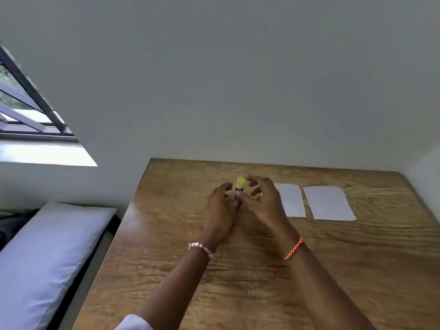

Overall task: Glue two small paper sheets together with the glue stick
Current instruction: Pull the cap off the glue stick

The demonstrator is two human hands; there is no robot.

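A: Count on the table [309, 270]?

B: One glue stick [239, 188], two paper sheets. One wooden table, set against the wall [238, 79].

A: Glue stick location?

B: Held upright just above the table, toward the far edge, roughly mid-width. Yellow cap on top, blue body below. Whether the base touches the wood cannot be told.

A: Hands?

B: Two seen. The left hand [220, 206] is wrapped on the lower body of the stick, thumb and fingers curled round it. The right hand [263, 198] is placed just beside the cap, fingers curled and spread; thumb tip appears to touch the blue body low down. A firm grip by the right cannot be confirmed, blur there.

A: Sheets?

B: Both white, lying flat, side by side near the far right corner, a narrow gap of wood between them. The left sheet [291, 201] is partly covered by the right hand. The right sheet [329, 203] is fully visible. Neither is touched by the stick.

A: Anything else?

B: One beaded bracelet [201, 248] on the left wrist, one orange cord bracelet [294, 248] on the right. One pale pillow [47, 253] beside the table's left edge. One window [28, 108] at upper left.
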